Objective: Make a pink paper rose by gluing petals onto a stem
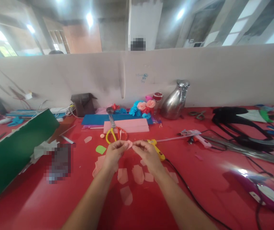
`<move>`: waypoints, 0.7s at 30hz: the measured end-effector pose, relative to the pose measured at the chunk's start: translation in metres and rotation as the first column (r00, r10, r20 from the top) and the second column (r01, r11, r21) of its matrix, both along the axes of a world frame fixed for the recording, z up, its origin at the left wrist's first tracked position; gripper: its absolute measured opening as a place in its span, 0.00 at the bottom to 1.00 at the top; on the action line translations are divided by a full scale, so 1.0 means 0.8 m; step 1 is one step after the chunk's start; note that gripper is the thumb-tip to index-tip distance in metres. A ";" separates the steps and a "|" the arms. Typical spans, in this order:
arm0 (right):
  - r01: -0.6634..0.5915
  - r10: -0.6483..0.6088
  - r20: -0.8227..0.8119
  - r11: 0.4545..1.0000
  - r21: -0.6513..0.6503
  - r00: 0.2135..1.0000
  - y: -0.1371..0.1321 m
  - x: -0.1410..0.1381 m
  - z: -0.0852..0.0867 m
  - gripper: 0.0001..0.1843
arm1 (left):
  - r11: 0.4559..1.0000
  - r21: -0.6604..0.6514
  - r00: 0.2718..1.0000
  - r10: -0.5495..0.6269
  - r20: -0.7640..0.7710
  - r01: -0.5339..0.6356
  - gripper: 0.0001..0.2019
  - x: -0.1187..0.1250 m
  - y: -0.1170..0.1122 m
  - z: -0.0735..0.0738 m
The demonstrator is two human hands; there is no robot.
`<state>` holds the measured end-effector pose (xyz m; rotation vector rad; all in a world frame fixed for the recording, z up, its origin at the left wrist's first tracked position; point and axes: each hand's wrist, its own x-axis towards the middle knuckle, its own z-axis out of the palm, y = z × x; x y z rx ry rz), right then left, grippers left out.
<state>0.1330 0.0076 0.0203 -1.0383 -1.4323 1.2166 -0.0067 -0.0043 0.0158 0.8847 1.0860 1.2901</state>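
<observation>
Between my two hands is a small pink paper petal. My left hand pinches its left side, and my right hand has its fingertips closed on the right edge. Several cut pink paper petals lie on the red table under and around my wrists. A yellow glue gun rests just beyond my right hand, its black cord trailing to the right. Scissors with yellow and red handles lie behind my left hand, near a green petal-shaped piece.
Pink paper and a blue sheet lie behind the hands, near blue and pink paper flowers. A metal jug stands by the partition. At left is a green board; at right, a second glue gun and a black strap.
</observation>
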 end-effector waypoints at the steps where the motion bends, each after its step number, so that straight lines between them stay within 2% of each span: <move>1: -0.001 0.001 0.010 1.000 0.003 1.000 0.000 0.000 0.000 0.06 | 1.000 0.002 1.000 0.003 0.010 -0.003 0.15 0.000 0.000 0.001; 14: 0.035 -0.035 0.035 0.999 0.006 0.999 -0.001 -0.001 0.002 0.06 | 0.999 0.012 0.998 -0.044 0.052 0.043 0.16 0.001 -0.002 0.004; 16: 0.033 -0.034 0.023 0.999 0.009 0.999 -0.001 -0.001 0.002 0.06 | 1.000 0.012 0.998 -0.014 0.055 0.013 0.16 0.002 -0.002 0.004; 19: 0.052 -0.052 0.020 0.999 0.014 0.998 -0.001 0.000 0.001 0.07 | 0.993 0.041 0.993 0.111 0.025 -0.112 0.15 0.002 -0.001 0.006; 21: 0.074 -0.075 0.040 0.997 0.029 0.996 0.000 0.001 0.000 0.07 | 0.990 0.045 0.991 0.132 -0.009 -0.131 0.12 0.001 -0.001 0.008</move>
